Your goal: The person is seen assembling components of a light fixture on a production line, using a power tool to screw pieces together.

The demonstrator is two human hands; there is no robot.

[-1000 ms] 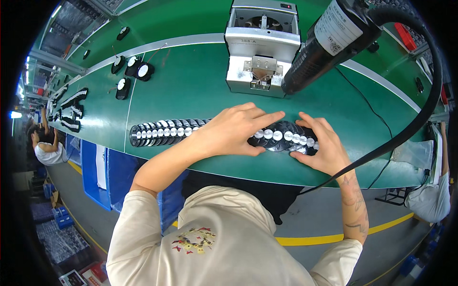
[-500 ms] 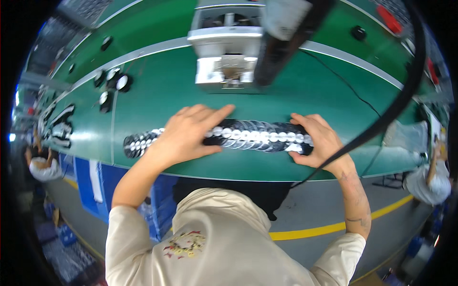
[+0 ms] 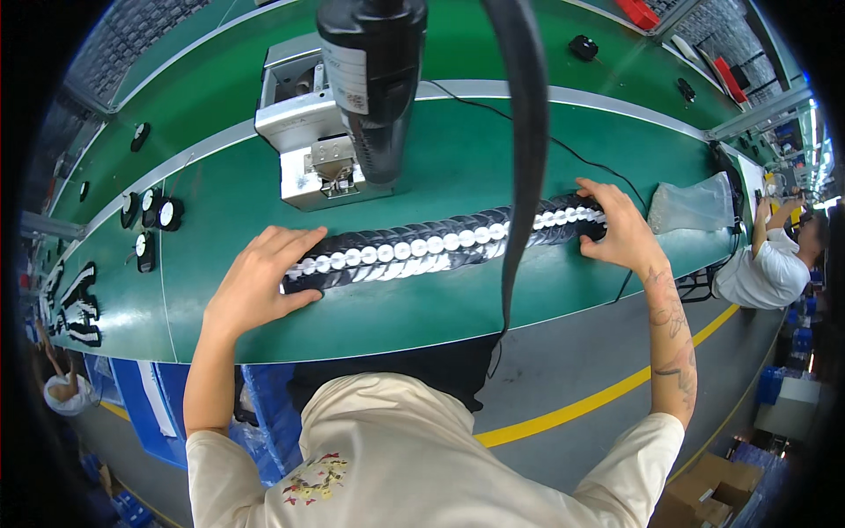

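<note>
Half-curled, the left hand clasps one end of a row of overlapping black, white-centred discs between thumb and fingers; the right hand, similarly curved, clasps the other. The row lies between both hands, on the green bench. A metal tabletop machine stands beyond the left hand.

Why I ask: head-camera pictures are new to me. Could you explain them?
No robot here: a fisheye camera on a person's head looks down, so straight edges bend. The bare left hand and right hand hold opposite ends of a row of packed black pieces with round white centres, lying on a green worktop. Beyond it stands a silver, box-shaped metal machine, partly hidden by a black cylindrical device. Small black parts with round white faces lie to the left; a translucent plastic bag lies near the right hand.
</note>
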